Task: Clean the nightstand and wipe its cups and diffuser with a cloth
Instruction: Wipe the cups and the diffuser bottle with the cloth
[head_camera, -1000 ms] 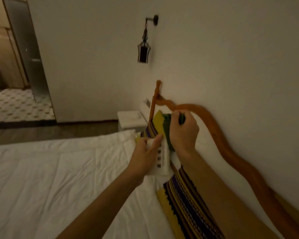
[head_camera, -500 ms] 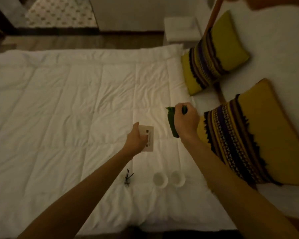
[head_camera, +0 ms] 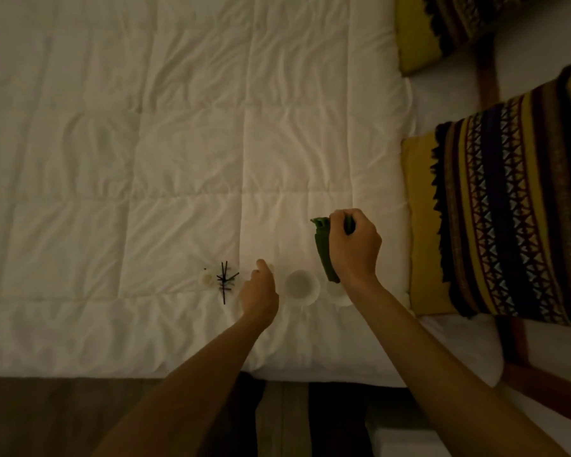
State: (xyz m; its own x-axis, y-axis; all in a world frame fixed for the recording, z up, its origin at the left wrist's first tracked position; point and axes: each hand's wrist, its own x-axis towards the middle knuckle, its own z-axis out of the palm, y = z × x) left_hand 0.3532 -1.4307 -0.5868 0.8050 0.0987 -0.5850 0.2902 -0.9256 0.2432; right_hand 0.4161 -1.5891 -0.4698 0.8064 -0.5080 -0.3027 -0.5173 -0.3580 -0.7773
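Note:
My right hand (head_camera: 355, 250) is shut on a folded green cloth (head_camera: 324, 255) and hovers over the white duvet (head_camera: 178, 159). Below it stand two white cups: one (head_camera: 299, 286) in full view, the other (head_camera: 337, 293) partly hidden by my right wrist. My left hand (head_camera: 259, 291) is lowered to the duvet between the cups and the diffuser, fingers curled downward. A pale edge shows at its fingertips; whether it is the white card is unclear. The diffuser's black reeds (head_camera: 225, 282) lie beside its small white bottle (head_camera: 206, 278), just left of my left hand.
Two yellow pillows with dark patterned stripes lean at the right, one near (head_camera: 508, 219) and one far (head_camera: 442, 24). A reddish wooden frame (head_camera: 487, 77) runs behind them. Dark wood floor (head_camera: 63, 417) lies below the bed's edge, with a pale surface (head_camera: 406, 440) at the bottom.
My view has tilted down and closer to the bed's near edge. My left hand dropped from mid-bed down between the cups and the diffuser; the white card no longer shows plainly. The right hand keeps the cloth.

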